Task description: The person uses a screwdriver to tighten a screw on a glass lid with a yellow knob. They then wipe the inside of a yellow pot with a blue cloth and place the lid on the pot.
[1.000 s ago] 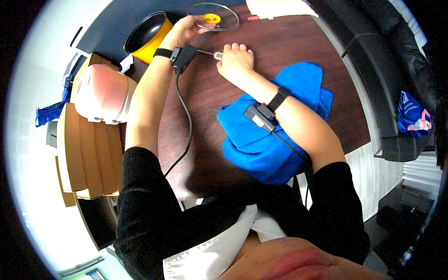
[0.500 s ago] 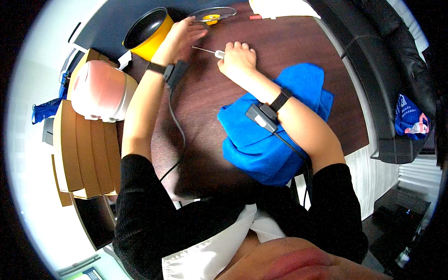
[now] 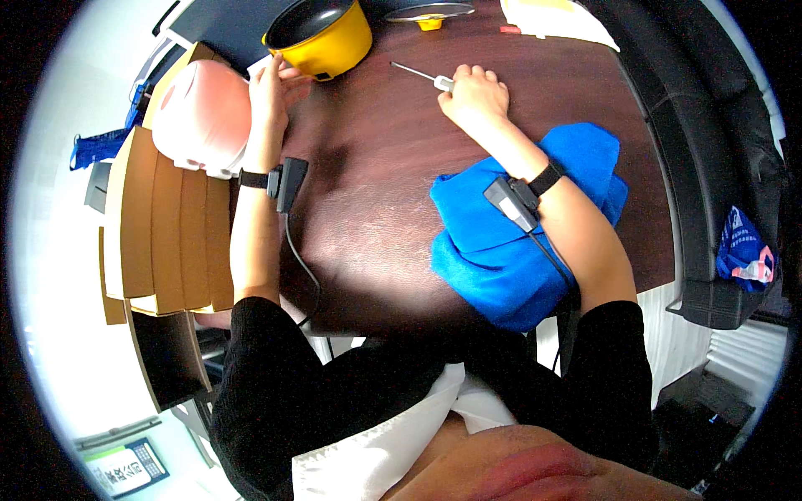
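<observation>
Left hand [image 3: 274, 88] has swung from the lid to rest open beside the yellow pot [image 3: 322, 37]; right hand [image 3: 474, 92] grips the screwdriver [image 3: 424, 75].

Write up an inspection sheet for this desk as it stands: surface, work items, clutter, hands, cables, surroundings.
Surface: dark brown wooden table, glossy, bare in the middle.
Work items: thin metal tool with a pale handle; yellow pot with a dark inside; pink rounded thing at the table's left edge.
Clutter: blue cloth bunched under the right forearm; a lid and pale papers at the far edge.
Hands: left hand lies between the pink thing and the pot; right hand is closed on the tool's handle.
Cables: one black lead from each wrist device.
Surroundings: cardboard pieces at left, black seat at right.
</observation>
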Demonstrator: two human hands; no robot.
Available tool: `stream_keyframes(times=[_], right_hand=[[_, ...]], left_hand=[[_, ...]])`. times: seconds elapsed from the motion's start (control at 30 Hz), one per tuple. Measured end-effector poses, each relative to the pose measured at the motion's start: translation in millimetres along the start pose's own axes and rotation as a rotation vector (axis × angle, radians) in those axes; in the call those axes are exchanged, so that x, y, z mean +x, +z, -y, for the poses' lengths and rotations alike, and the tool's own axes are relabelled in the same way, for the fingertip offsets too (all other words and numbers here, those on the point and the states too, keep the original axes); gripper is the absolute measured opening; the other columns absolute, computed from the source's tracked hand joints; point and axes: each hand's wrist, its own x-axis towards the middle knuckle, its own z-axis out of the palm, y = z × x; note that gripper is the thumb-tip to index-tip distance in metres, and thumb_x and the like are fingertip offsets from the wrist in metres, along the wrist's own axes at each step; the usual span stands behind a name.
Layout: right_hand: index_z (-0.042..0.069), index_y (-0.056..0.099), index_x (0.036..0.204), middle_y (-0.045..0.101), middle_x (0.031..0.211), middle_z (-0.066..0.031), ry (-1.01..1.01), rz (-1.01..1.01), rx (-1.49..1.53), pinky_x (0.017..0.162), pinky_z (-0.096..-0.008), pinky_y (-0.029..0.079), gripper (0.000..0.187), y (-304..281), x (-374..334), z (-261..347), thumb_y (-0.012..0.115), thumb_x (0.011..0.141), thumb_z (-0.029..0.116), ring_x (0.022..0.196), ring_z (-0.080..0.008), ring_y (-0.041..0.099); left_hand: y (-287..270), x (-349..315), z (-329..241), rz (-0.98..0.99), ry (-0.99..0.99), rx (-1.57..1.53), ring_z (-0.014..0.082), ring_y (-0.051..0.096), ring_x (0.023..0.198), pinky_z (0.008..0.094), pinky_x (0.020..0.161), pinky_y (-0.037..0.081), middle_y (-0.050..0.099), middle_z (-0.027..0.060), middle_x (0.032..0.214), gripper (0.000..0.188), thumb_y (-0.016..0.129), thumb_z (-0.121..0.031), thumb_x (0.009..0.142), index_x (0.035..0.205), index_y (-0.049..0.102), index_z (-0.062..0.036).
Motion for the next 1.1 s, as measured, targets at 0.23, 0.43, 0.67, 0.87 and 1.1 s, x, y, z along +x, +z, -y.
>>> stream_keyframes(times=[0.23, 0.43, 0.67, 0.87, 1.1], right_hand=[[0.002, 0.061, 0.1, 0.062, 0.102, -0.0158, -0.017, 0.028, -0.002, 0.082, -0.0454, 0.048, 0.044, -1, 3, -3, 0.066, 0.074, 0.037, 0.099, -0.0309, 0.059], [0.002, 0.06, 0.099, 0.061, 0.1, -0.0159, -0.069, 0.004, -0.014, 0.08, -0.0467, 0.049, 0.04, -1, 1, -3, 0.065, 0.077, 0.035, 0.098, -0.0314, 0.059], [0.003, 0.059, 0.101, 0.059, 0.101, -0.0146, -0.094, -0.039, -0.095, 0.08, -0.0471, 0.048, 0.036, 2, -1, -7, 0.065, 0.08, 0.032, 0.099, -0.0317, 0.058], [0.003, 0.058, 0.102, 0.059, 0.101, -0.0148, -0.1, -0.058, -0.088, 0.08, -0.048, 0.047, 0.037, 6, -1, -11, 0.066, 0.08, 0.033, 0.099, -0.032, 0.058], [0.003, 0.059, 0.1, 0.06, 0.1, -0.0159, -0.101, -0.066, -0.09, 0.08, -0.0489, 0.048, 0.036, 6, 0, -13, 0.065, 0.08, 0.033, 0.099, -0.0335, 0.058]], left_hand=[[-1, 38, 6, -0.169, -0.095, -0.003, 0.0332, 0.041, 0.111, 0.0494, 0.082, 0.045, 0.033, 0.0217, 0.13, 0.092, 0.061, -0.061, 0.078, 0.139, 0.028, 0.0002], [-6, 81, 16, -0.093, -0.119, 0.238, 0.033, 0.038, 0.123, 0.0558, 0.086, 0.04, 0.038, 0.0148, 0.138, 0.077, 0.059, -0.056, 0.078, 0.136, 0.035, -0.0109], [16, 40, 23, -0.035, -0.089, 0.046, 0.0257, 0.05, 0.1, 0.0444, 0.076, 0.047, 0.049, 0.0129, 0.113, 0.053, 0.051, -0.044, 0.086, 0.123, 0.045, -0.0082], [12, 0, 27, -0.058, -0.001, 0.094, 0.0333, 0.056, 0.105, 0.0448, 0.07, 0.055, 0.049, 0.0201, 0.122, 0.064, 0.064, -0.034, 0.079, 0.125, 0.036, 0.0001], [17, -51, 35, -0.058, 0.107, -0.021, 0.0267, 0.055, 0.102, 0.0453, 0.077, 0.054, 0.048, 0.0116, 0.124, 0.052, 0.052, -0.019, 0.086, 0.134, 0.031, -0.0107]])
